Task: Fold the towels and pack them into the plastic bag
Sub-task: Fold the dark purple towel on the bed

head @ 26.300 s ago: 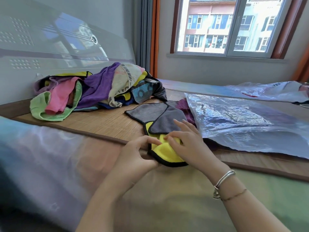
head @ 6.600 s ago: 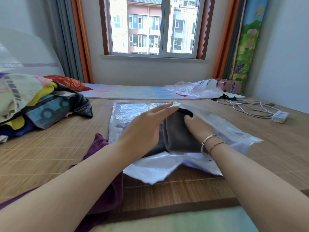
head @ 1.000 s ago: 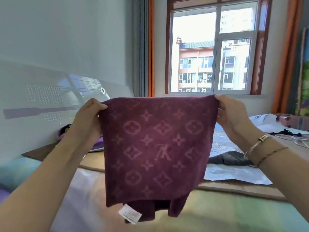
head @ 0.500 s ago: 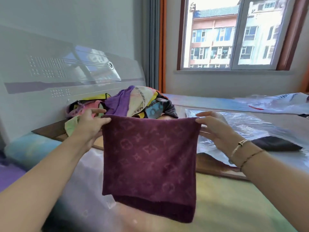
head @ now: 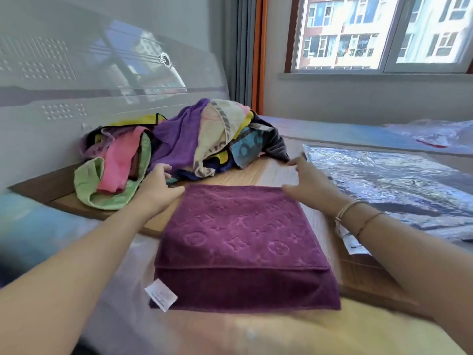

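A maroon patterned towel (head: 240, 242) lies flat on the bed in front of me, folded in half, with its white label (head: 161, 294) at the near left corner. My left hand (head: 158, 187) rests at the towel's far left corner, fingers loosely curled. At the far right corner my right hand (head: 308, 187) touches the edge with its thumb, fingers stretched out. The clear plastic bag (head: 384, 175) lies flat to the right, a dark folded towel dimly showing inside it. A heap of unfolded towels (head: 184, 142) sits behind my hands.
A grey headboard (head: 76, 80) runs along the left. A bamboo mat (head: 271, 170) covers the bed under the heap and the bag. Another crumpled plastic bag (head: 435, 134) lies at the back right below the window.
The maroon towel, held up in the air by its top corners, has come down and now lies flat on the bed. Both hands have gone down with it.
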